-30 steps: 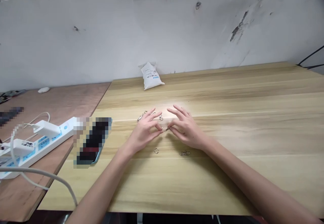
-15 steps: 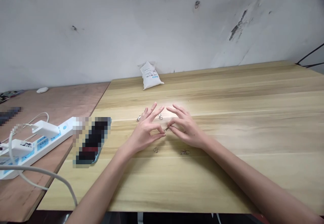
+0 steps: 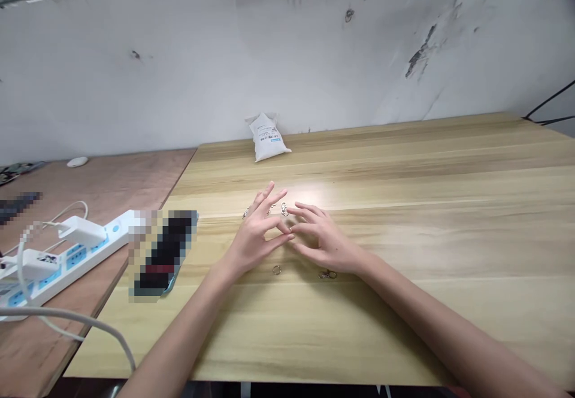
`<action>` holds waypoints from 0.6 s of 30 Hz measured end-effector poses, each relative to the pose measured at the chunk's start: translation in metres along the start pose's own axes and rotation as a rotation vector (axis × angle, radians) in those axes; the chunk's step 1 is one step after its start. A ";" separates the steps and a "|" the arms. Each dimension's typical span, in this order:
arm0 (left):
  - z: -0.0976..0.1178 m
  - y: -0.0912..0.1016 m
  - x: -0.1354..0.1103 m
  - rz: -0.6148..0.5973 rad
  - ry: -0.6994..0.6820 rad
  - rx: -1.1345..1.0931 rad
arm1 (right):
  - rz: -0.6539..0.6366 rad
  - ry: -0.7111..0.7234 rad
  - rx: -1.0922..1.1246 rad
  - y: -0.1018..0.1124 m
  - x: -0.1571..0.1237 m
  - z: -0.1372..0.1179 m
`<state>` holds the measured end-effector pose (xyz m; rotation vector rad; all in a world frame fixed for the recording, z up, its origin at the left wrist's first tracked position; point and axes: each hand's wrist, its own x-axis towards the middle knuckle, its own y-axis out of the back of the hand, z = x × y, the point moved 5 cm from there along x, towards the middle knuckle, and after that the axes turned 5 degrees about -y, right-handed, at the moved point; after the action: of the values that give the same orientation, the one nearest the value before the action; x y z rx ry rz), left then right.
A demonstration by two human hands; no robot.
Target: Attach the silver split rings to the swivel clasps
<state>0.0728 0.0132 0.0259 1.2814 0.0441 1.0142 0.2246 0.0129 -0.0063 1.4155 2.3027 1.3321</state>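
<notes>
My left hand [image 3: 257, 237] pinches a small metal piece [image 3: 290, 229] between thumb and index finger, its other fingers raised. Most of that piece is hidden, so its kind is unclear. My right hand [image 3: 324, 239] is beside it with thumb and index finger apart, the index tip close to or touching the piece. Just beyond the fingers lies a metal swivel clasp [image 3: 284, 208]. Another clasp [image 3: 245, 213] shows partly behind my left hand. Nearer to me, a split ring [image 3: 277, 270] lies flat, and a swivel clasp with a ring [image 3: 327, 274] rests below my right hand.
On the wooden table [image 3: 426, 206] a white printed packet [image 3: 268, 137] stands near the wall. To the left are a blurred-out phone [image 3: 167, 254] and a white power strip [image 3: 76, 257] with chargers. A grey cable [image 3: 99, 324] loops over the table's left edge.
My right thumb and index finger have parted from the metal piece, which both hands were pinching. My left hand keeps its pinch. The view has tilted up slightly.
</notes>
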 end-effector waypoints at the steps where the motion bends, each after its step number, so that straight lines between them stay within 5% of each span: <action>1: 0.000 -0.001 0.000 0.000 -0.001 0.004 | 0.004 -0.002 0.005 -0.001 0.000 -0.002; 14: 0.000 0.002 0.001 -0.004 -0.035 0.060 | 0.122 0.026 -0.054 -0.009 0.001 0.000; 18: -0.006 0.001 -0.001 -0.011 0.056 0.071 | 0.133 0.045 -0.140 -0.006 0.001 -0.001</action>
<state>0.0682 0.0171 0.0241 1.3154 0.1310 1.0469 0.2192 0.0122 -0.0099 1.5305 2.1274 1.5440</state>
